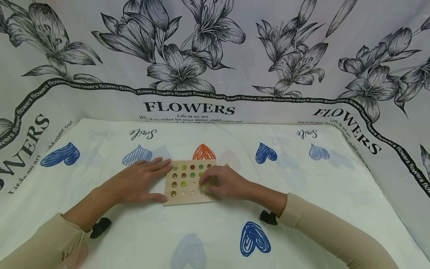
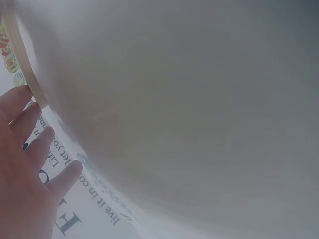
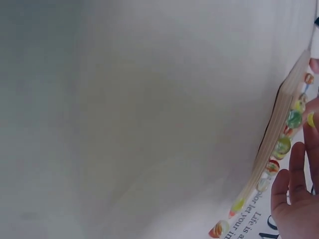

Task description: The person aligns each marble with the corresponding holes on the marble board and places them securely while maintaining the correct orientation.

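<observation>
A flat light-wood board (image 1: 191,200) with rows of shallow holes lies on the cloth. Glass marbles (image 1: 183,175) in green, yellow and reddish brown fill many holes; a few holes near its front edge are bare. My left hand (image 1: 141,182) lies at the board's left side, fingers straight, with fingertips at the far left corner and thumb at the near one. Over the right part of the board, my right hand (image 1: 228,183) pinches a yellow-green marble (image 3: 311,119) between thumb and fingers. That hand hides several holes beneath it in the head view.
A yellowish marble (image 1: 227,164) sits just beyond the board's far right corner. White cloth (image 1: 134,231) with printed hearts covers the table. Behind it hangs a flower-printed cloth (image 1: 242,74). Both wrists wear small black cameras (image 1: 100,228).
</observation>
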The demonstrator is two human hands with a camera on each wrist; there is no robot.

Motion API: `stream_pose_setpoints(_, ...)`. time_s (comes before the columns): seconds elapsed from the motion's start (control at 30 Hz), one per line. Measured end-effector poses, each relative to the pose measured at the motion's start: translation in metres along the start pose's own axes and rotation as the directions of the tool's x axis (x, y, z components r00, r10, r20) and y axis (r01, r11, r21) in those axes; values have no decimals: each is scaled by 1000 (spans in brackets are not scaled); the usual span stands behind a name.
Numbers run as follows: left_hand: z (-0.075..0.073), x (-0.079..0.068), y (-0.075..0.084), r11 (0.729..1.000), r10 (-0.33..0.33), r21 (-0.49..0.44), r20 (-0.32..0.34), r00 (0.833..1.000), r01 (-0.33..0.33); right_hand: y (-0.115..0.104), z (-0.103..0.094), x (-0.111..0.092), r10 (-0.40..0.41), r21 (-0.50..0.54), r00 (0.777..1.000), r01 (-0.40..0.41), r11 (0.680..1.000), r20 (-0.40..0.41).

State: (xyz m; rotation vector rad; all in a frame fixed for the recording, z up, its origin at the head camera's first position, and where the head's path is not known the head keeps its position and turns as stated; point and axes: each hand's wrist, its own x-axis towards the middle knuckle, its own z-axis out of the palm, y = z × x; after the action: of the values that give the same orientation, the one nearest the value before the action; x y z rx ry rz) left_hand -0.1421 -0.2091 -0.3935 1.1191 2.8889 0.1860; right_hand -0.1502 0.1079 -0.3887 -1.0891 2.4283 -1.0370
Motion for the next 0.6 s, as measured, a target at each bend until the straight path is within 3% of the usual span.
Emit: stream_pose_setpoints(0.6, 2, -1, -1, 1000, 1, -11, -5, 1000, -1, -3, 5, 3, -42, -126, 998, 47, 991, 43)
